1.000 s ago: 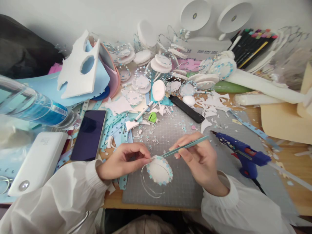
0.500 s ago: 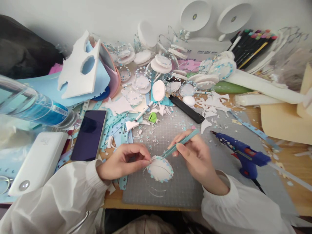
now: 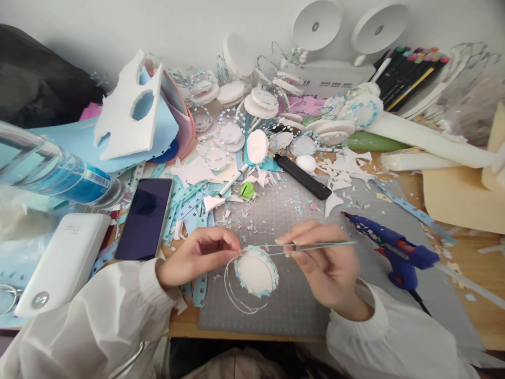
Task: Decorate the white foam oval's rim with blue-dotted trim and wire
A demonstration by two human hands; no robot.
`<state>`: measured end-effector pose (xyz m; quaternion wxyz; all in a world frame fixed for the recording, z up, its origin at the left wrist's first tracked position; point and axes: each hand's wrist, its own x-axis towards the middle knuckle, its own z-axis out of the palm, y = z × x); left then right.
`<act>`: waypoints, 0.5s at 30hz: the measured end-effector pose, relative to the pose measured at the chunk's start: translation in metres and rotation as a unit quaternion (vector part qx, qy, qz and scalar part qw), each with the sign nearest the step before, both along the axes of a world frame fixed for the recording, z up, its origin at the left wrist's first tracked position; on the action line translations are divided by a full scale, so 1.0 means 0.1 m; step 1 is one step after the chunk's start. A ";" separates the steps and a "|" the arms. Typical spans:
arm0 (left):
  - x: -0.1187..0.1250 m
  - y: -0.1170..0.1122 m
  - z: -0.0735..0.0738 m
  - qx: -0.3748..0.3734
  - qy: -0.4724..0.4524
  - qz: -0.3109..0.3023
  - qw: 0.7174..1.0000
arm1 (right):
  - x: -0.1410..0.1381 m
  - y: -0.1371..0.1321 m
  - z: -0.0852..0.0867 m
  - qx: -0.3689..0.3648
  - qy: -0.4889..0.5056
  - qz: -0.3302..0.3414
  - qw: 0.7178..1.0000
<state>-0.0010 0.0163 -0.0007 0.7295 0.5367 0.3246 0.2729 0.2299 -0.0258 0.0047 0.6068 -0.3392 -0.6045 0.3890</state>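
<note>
A white foam disc (image 3: 255, 275), its rim trimmed with small pale blue pieces, is held just above the cutting mat (image 3: 300, 316). My left hand (image 3: 201, 256) pinches thumb and forefinger at the upper left edge of this disc, where a thin white wire (image 3: 233, 302) starts and loops loosely below. Whether the fingertips grip the disc, the wire or both is hard to see. In my right hand (image 3: 325, 266) is a pair of teal tweezers (image 3: 347, 243), lying nearly level, with the two arms apart and the tips by the disc's top edge.
A blue glue gun (image 3: 394, 245) lies to the right. Left of the mat are a phone (image 3: 144, 218), a white power bank (image 3: 63, 263) and a water bottle (image 3: 59, 166). A black utility knife (image 3: 302, 176), a green bell (image 3: 247, 190) and decorated foam discs (image 3: 260, 102) lie behind.
The tweezers have turned from slanted to nearly level, and their arms now show apart. My right hand has shifted slightly right. The disc tilted a little, and the wire loop shows more clearly.
</note>
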 end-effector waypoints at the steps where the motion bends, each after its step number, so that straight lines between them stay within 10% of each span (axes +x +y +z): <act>1: 0.00 0.00 0.00 -0.006 -0.006 0.002 1.000 | 0.01 0.00 0.00 -0.015 0.013 -0.004 1.000; 15: -0.03 -0.02 -0.02 0.061 -0.007 -0.028 0.998 | 0.06 0.12 0.06 -0.243 0.228 -0.003 0.943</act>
